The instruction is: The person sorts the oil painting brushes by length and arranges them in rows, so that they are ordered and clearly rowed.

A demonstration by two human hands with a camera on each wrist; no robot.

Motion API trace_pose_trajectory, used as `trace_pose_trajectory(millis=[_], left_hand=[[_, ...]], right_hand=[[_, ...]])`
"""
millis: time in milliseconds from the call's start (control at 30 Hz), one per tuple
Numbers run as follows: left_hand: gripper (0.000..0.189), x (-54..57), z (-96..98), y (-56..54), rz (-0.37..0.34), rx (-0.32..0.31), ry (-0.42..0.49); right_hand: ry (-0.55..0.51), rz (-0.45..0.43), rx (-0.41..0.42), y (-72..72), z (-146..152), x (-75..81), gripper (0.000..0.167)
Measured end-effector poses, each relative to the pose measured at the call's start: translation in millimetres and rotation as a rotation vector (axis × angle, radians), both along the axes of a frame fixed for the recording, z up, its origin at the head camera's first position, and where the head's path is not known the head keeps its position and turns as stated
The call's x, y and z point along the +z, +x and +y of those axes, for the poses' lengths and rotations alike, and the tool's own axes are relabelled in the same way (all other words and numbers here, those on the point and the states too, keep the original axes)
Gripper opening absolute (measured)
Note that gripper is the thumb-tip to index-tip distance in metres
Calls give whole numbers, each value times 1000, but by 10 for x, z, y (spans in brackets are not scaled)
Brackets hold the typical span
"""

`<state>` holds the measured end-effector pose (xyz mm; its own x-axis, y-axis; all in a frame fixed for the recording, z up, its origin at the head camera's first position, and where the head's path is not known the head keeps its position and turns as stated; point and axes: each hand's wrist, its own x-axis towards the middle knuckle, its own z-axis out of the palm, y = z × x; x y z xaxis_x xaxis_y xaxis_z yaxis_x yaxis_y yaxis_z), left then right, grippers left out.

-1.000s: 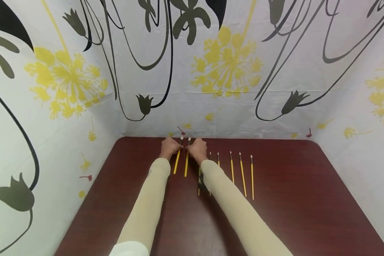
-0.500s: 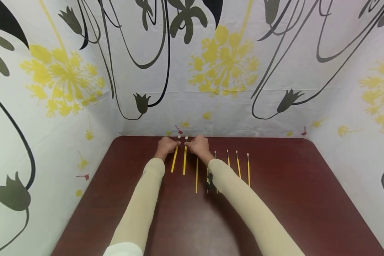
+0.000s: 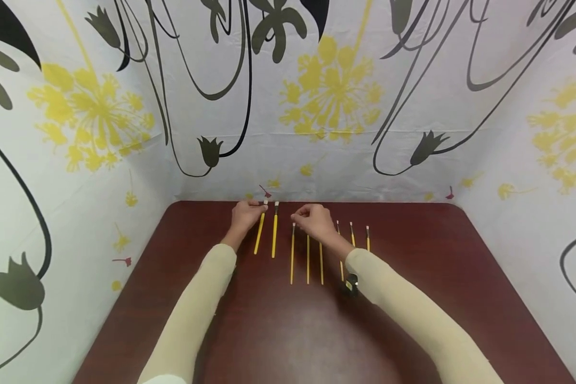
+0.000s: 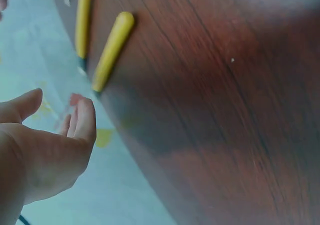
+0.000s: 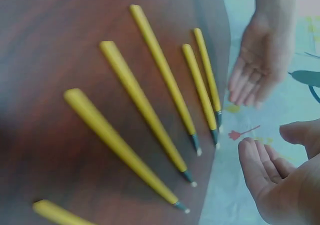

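Observation:
Several thin yellow paintbrushes with pale bristle tips lie side by side, bristles toward the far edge. My left hand (image 3: 246,216) is at the bristle end of the leftmost paintbrush (image 3: 259,233). In the left wrist view its thumb and fingers are spread apart, with the fingertips just short of that brush. The second paintbrush (image 3: 274,234) lies between my hands. My right hand (image 3: 315,221) hovers near the tip of the third paintbrush (image 3: 292,256), its forearm covering parts of the brushes farther right. In the right wrist view, nothing sits between its thumb and fingers.
The brushes lie on a dark red-brown table (image 3: 269,330) with rounded far corners. A white cloth (image 3: 336,165) printed with flowers hangs behind it and along both sides. At the right, another paintbrush (image 3: 368,240) shows beyond my forearm.
My right hand has left the second paintbrush and moved right, to the third one's tip. My left hand has shifted slightly left and its fingers have loosened from the leftmost paintbrush.

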<state>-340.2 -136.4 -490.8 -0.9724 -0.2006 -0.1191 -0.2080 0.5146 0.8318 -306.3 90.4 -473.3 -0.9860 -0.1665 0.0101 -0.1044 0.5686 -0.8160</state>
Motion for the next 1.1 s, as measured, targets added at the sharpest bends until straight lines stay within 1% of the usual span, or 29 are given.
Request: trace_pose_trajectory(millis=[100,167,233,300,400,500,567,633,800,867,933,1033,1100], left_hand=[[55,47,40,123,22,-109,63],[55,42,92,214,39,-160,86],[52,26,164,305,44,-205,86],[48,-1,242,388,38,-243,93],[44,-40,359,487,2,-301,107],[39,-66,452,542,-36,-319,107],[36,-72,498,562,-60,-314,104],[33,-65,529,565,-81,-308,97],[31,-31,576,540,-134,-347,45],[30,-24,588,522,-143,-365,1],[28,-22,599,501,-144,-366,-39],[23,-43,619,467,-144,-378,-99],[21,-59,637,448,-151,-385,-118]], right_hand=[[8,26,-4,104,142,-63,26],[9,23,-17,160,230,-136,26],[8,11,-40,202,312,-208,25],[-6,-10,-64,235,381,-257,22],[-42,-49,-100,257,467,-314,20],[-65,-95,-125,266,530,-342,19],[-65,-122,-129,275,562,-356,18],[-35,-133,-129,287,584,-362,18],[36,-137,-118,306,603,-386,17],[60,-141,-120,303,602,-396,17],[84,-145,-126,294,598,-402,17],[115,-148,-135,274,594,-398,18],[137,-154,-130,255,595,-397,21]])
